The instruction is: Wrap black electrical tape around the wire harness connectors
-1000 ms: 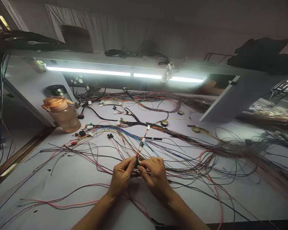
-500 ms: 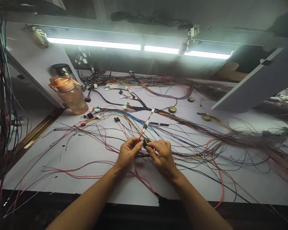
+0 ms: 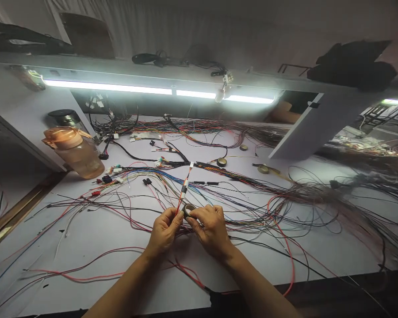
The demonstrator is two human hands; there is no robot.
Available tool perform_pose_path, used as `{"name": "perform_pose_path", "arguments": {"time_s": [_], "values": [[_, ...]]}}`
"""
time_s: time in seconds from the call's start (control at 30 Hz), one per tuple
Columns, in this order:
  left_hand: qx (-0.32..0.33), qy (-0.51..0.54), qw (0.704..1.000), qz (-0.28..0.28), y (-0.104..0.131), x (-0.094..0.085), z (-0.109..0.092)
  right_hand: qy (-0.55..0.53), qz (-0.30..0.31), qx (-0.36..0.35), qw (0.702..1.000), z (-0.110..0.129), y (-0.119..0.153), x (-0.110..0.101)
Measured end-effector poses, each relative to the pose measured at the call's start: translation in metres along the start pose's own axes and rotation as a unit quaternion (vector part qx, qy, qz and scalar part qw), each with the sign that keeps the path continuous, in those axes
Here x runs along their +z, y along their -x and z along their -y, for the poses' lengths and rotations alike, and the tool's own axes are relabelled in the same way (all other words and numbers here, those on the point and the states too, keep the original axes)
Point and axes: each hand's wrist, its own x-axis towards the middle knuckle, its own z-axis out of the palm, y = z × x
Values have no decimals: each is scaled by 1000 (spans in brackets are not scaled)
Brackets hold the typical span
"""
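My left hand (image 3: 164, 229) pinches a thin bundle of red and dark wires (image 3: 179, 202) near the middle of the table. White connectors (image 3: 185, 189) with a dark band between them sit on this bundle, above my fingers, and a small white connector (image 3: 191, 165) is at its top end. My right hand (image 3: 212, 227) is closed on a small roll of dark tape (image 3: 187, 209), right beside my left fingertips. The roll touches or nearly touches the wires; the exact contact is hidden by my fingers.
Long loose wires (image 3: 285, 221) spread over the white table (image 3: 99, 282). A black-wrapped harness (image 3: 215, 170) crosses behind my hands. More tape rolls (image 3: 222, 162) lie there. An orange bottle (image 3: 76, 154) and a dark-lidded one (image 3: 64, 117) stand left. A person's arm (image 3: 285, 112) shows behind.
The view has shifted up and to the right, so more of the background shows. My hands keep their grips on the wires and the tape roll.
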Motion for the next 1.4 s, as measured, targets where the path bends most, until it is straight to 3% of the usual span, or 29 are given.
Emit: {"name": "perform_pose_path", "arguments": {"time_s": [0.3,0.53,1.1,1.4], "values": [[51,-26,998,30,8,6,-6,39,35,-8,999,2,-6,-6],[60,-12,997,55,16,10,-8,-12,85,11,996,2,-2,-17],[66,29,997,27,17,16,-10,55,10,26,998,-10,7,-23],[25,79,996,26,12,9,1,10,39,73,996,9,5,-28]]}}
